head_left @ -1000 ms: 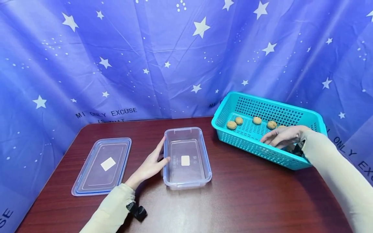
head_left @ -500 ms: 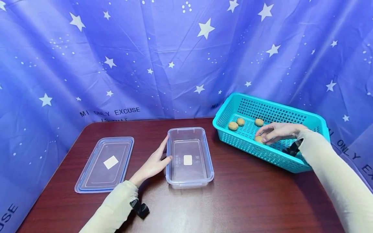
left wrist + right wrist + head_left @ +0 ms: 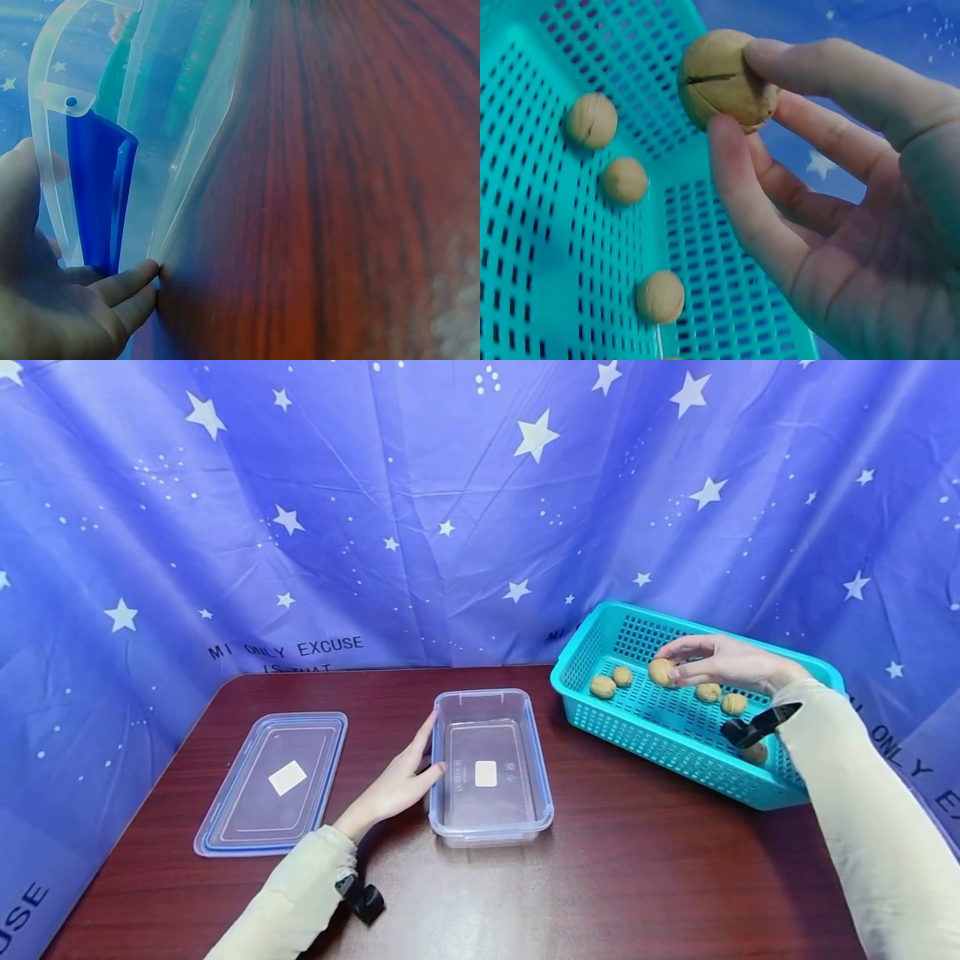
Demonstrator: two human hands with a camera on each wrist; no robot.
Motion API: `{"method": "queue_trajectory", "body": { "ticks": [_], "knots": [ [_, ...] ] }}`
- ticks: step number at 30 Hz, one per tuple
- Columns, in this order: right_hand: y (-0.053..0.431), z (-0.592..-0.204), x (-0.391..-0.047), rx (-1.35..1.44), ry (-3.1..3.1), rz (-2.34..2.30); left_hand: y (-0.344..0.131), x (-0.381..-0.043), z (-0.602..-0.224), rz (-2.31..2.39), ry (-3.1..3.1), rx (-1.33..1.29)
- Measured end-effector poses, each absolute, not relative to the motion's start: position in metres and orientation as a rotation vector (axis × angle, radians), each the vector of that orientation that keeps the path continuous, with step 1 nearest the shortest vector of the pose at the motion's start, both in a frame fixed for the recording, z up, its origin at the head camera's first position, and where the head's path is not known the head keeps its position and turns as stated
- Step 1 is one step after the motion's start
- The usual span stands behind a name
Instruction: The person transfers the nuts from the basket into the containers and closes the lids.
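Right hand (image 3: 723, 662), raised above the turquoise basket (image 3: 652, 743): the thumb and fingertips pinch a single walnut (image 3: 662, 672), the remaining fingers bent behind it. Other walnuts (image 3: 602, 687) lie on the basket floor below, some beyond these fingertips, others beneath the palm and wrist. Left hand (image 3: 396, 785): thumb and fingers spread, the fingers touching the side wall of the clear container (image 3: 495, 810). The flat lid (image 3: 273, 810) lies behind these fingers, apart from them. From where I stand, the step in hand appears to be lifting one nut clear; the next move seems to call for a firm pinch and fingers high enough to pass the basket's rim, the left fingers steadying the container.
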State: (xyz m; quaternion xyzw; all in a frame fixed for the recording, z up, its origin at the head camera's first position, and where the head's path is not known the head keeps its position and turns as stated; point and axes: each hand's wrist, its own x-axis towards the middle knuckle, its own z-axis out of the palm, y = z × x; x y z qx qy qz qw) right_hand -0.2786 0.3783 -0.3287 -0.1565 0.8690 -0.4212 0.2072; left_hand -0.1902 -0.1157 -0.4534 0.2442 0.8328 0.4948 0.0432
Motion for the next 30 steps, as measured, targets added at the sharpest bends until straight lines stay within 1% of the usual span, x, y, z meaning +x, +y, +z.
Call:
{"method": "queue_trajectory", "body": {
  "ticks": [7, 15, 21, 30],
  "knots": [
    [0.347, -0.315, -0.271, -0.506, 2.549, -1.113, -0.115, -0.190, -0.451, 1.499, 2.571, 0.737],
    [0.308, -0.311, -0.271, -0.612, 2.468, -1.186, -0.114, -0.191, -0.448, 1.480, 2.583, 0.707],
    [0.280, -0.315, -0.271, -0.685, 2.399, -1.229, -0.114, -0.191, -0.449, 1.483, 2.604, 0.679],
    [0.248, -0.332, -0.264, -0.712, 2.327, -1.305, -0.114, -0.189, -0.455, 1.453, 2.641, 0.632]
  ]
}}
